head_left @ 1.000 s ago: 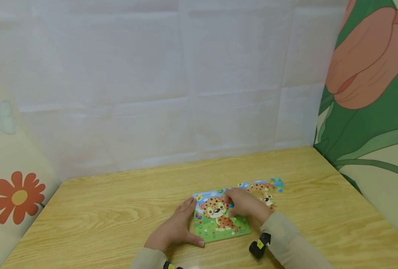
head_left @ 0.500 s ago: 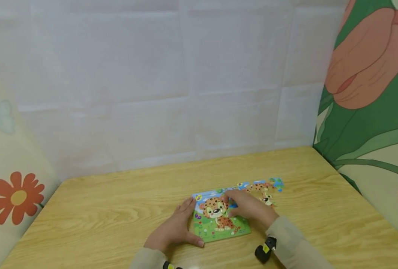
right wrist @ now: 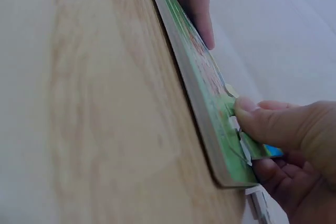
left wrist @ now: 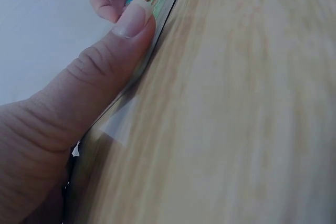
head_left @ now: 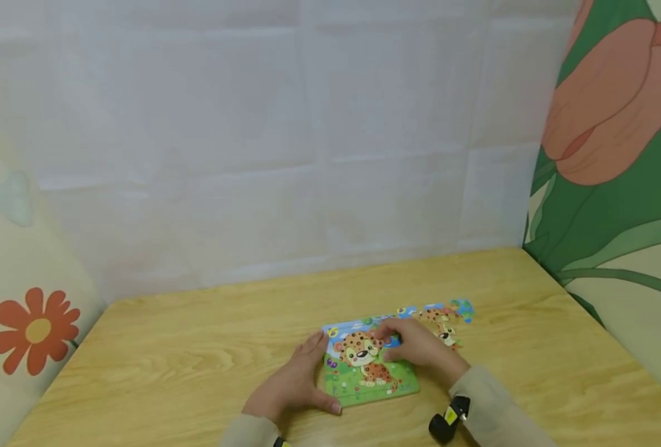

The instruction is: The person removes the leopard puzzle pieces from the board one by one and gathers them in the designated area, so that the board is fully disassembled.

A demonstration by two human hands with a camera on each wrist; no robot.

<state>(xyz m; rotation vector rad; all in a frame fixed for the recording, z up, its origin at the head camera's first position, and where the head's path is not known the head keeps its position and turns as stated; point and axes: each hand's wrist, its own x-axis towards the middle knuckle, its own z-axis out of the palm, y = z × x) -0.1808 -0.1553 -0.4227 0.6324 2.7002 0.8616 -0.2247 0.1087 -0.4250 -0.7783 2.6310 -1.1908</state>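
A jigsaw puzzle board (head_left: 368, 394) with a spotted cub on green grass and blue sky lies flat on the table. My left hand (head_left: 293, 379) rests along its left side, fingers by the far left corner and thumb at the near edge. In the left wrist view the straight left thumb (left wrist: 113, 43) lies along the board's edge. Over the board's right part, my right hand (head_left: 416, 347) pinches a green and blue puzzle piece (right wrist: 262, 149) between thumb and fingers. The right wrist view shows that piece tilted above the board's surface, partly covered by the fingers.
Right behind the board lie several joined or overlapping puzzle pieces (head_left: 446, 334) with cub parts, and a blue-green piece (head_left: 465, 309) at their far end. The wooden table (head_left: 196, 347) meets a white sheet (head_left: 224, 155) at the back. Painted walls flank both sides.
The right wrist has shifted slightly right and toward the near edge, while its fingers stay over the board's right part. The left hand and the board hold their places.
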